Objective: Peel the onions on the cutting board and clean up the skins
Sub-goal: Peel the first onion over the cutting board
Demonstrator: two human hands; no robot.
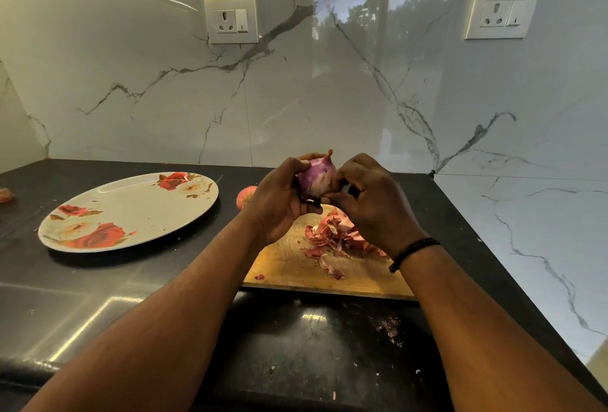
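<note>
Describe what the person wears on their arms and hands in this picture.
Both forearms are bare, with no sleeves in view and no gloves. The right hand has a black braided band at its wrist. The left hand wears nothing visible.

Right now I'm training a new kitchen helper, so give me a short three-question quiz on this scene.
1. True or false: the plate holds a peeled onion.
2. Where do most of the skins lie?
A. on the plate
B. on the board
C. on the wall
3. Fill in: the left hand and the right hand both hold the ____ above the board.

Key
1. False; nothing lies on the plate.
2. B
3. onion, partly peeled. A second, unpeeled onion sits behind the left hand.
</note>
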